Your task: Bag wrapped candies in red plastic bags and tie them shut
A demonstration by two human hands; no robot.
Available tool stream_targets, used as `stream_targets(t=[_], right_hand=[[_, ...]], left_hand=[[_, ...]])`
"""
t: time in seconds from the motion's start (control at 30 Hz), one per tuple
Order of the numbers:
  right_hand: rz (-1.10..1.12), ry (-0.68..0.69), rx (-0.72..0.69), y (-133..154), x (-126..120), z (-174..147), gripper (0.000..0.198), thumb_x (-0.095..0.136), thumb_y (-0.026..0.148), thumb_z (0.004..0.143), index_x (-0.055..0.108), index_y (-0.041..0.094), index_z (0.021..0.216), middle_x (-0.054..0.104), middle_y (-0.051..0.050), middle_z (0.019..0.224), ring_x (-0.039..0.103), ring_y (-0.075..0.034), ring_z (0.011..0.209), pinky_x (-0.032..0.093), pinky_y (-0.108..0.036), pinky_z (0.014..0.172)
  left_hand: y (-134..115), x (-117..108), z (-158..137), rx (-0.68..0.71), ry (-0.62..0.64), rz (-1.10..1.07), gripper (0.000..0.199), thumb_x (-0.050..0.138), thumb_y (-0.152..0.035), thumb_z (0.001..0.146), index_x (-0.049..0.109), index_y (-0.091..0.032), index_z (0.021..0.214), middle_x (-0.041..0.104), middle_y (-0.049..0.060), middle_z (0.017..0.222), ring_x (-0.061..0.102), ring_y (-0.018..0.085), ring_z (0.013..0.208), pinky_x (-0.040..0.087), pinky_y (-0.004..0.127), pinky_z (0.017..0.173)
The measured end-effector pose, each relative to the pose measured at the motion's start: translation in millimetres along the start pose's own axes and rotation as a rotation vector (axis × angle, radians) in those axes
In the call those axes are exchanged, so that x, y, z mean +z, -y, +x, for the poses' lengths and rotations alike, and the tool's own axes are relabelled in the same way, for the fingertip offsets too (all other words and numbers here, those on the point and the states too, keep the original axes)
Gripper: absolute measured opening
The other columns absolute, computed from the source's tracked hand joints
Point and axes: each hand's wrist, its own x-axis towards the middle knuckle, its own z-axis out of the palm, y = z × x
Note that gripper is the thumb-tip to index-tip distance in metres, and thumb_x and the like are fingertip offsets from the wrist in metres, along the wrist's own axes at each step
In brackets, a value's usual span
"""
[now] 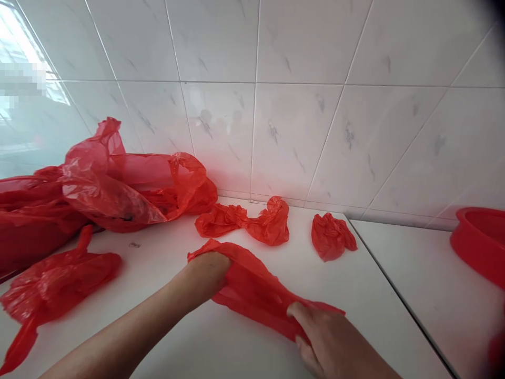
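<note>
A thin red plastic bag stretches low over the white tabletop in front of me. My left hand is pushed into its mouth up to the wrist, so the fingers are hidden inside. At the bag's other end, my right hand pinches the plastic between thumb and fingers. Just beyond lie a crumpled red bag, twisted in its middle, and a smaller red bunched bag.
A big heap of red plastic bags fills the back left against the tiled wall. Nearer me is another red bag with its handles sticking out. A red plastic tub stands at right, past a seam in the white tabletop.
</note>
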Motion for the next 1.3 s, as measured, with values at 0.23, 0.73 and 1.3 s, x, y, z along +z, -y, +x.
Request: stream_targets(t=[0.23, 0.73, 1.3], right_hand=[[-0.01, -0.16, -0.014, 27, -16, 41, 0.019, 0.043, 0.017, 0.087, 0.056, 0.021, 0.075, 0.062, -0.003, 0.072, 0.058, -0.017, 0.062, 0.038, -0.027, 0.056], [0.596, 0.032, 0.213, -68, -11, 33, 0.052, 0.064, 0.018, 0.063, 0.064, 0.032, 0.114, 0.067, -0.002, 0.11, 0.064, -0.023, 0.091, 0.05, -0.026, 0.063], [0.753, -0.903, 0.725, -140, 9, 56, 0.058, 0.054, 0.053, 0.079, 0.051, 0.015, 0.123, 0.05, -0.016, 0.133, 0.044, -0.031, 0.124, 0.035, -0.043, 0.102]], left_hand=[[-34, 25, -9, 0.154, 0.257, 0.58, 0.038, 0.071, -0.017, 0.05, 0.07, -0.025, 0.087, 0.053, -0.001, 0.052, 0.046, 0.018, 0.046, 0.028, 0.026, 0.05], [-37, 11, 9, 0.212, 0.335, 0.699, 0.054, 0.056, -0.008, 0.059, 0.066, -0.029, 0.108, 0.067, 0.004, 0.081, 0.059, 0.021, 0.065, 0.033, 0.025, 0.05], [-11, 63, 3, 1.012, 0.066, 0.587, 0.023, 0.059, -0.026, 0.084, 0.06, -0.019, 0.106, 0.066, 0.012, 0.104, 0.059, 0.025, 0.1, 0.047, 0.041, 0.088]])
